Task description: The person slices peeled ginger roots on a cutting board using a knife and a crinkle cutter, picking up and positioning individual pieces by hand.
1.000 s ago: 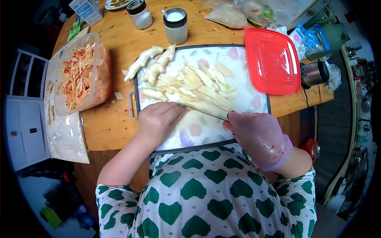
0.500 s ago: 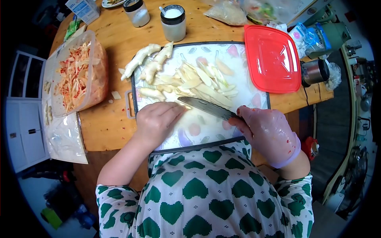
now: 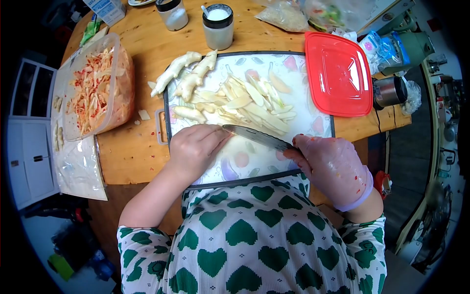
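Note:
My right hand (image 3: 333, 166), in a clear plastic glove with red specks, is closed on the handle of a knife (image 3: 257, 137). The blade points left across the cutting board (image 3: 274, 169), its tip by the fingertips of my left hand (image 3: 195, 151). That bare hand has its fingers bent and pressed together on a piece of ginger, mostly hidden by the fingers and blade. Beyond the knife lies a pile of sliced ginger (image 3: 254, 100). A peeled ginger piece (image 3: 190, 114) is at the left, with larger whole ginger roots (image 3: 196, 78) on the board's upper left corner.
A clear tub (image 3: 122, 98) of red-flecked shredded food stands at the left. The red lid (image 3: 339, 73) overlaps the board's upper right. Behind are a jar of white powder (image 3: 218, 32), a second jar (image 3: 172, 17) and a plastic bag (image 3: 281, 17). A metal cup-like appliance (image 3: 389, 91) stands right.
The knife blade has tilted and come down slightly by my left fingertips, covering the small ginger piece seen there before. Both hands stay nearly in place; the view has shifted slightly.

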Available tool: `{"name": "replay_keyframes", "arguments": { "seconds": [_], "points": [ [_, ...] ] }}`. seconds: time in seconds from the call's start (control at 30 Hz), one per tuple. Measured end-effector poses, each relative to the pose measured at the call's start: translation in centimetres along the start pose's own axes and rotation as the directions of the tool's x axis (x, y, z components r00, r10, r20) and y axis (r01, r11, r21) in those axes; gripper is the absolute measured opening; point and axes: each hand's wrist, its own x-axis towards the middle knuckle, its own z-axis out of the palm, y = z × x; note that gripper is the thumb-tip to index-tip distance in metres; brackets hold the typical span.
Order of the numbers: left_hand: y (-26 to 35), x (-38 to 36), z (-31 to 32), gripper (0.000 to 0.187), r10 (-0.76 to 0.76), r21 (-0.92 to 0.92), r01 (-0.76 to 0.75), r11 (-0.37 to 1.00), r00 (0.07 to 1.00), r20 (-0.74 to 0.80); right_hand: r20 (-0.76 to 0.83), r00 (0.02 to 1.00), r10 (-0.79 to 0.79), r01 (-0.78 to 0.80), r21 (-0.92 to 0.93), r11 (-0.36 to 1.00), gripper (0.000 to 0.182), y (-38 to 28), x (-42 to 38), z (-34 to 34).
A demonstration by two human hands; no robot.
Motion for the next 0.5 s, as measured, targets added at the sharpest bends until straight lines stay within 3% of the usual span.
{"name": "replay_keyframes", "arguments": {
  "seconds": [0.5],
  "points": [
    [0.05,0.19,0.05,0.011,-0.004,-0.008,0.004,1.000,1.000,-0.012,-0.016,1.000,0.001,-0.001,0.029,1.000,0.024,-0.50,0.26,-0.07]
  ]
}}
